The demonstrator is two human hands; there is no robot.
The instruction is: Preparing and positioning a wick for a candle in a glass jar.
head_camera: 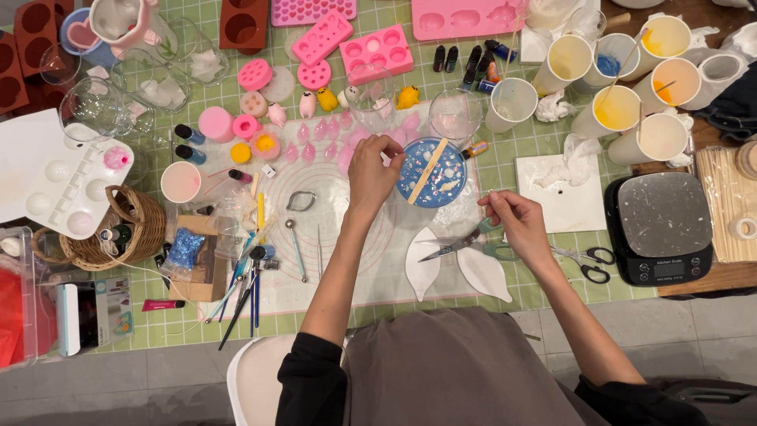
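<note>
- nearest, 2 white wing-shaped pieces lie on the mat, scissors across them.
- right hand, at 3 o'clock of the blue round mould, fingers pinched together on something too small to tell.
- left hand at the mould's 9 o'clock, fingertips bunched at its rim.
- seems a decorating step; next calls for a steady, precise placement.
- a wooden stick rests across the mould.

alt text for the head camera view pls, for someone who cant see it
Seen from above, a person's left hand pinches something small beside a round blue mould with a wooden stick across it, while the right hand hovers above scissors on a white mat. Pink silicone moulds, paper cups and a kitchen scale crowd the green gridded table.
</note>
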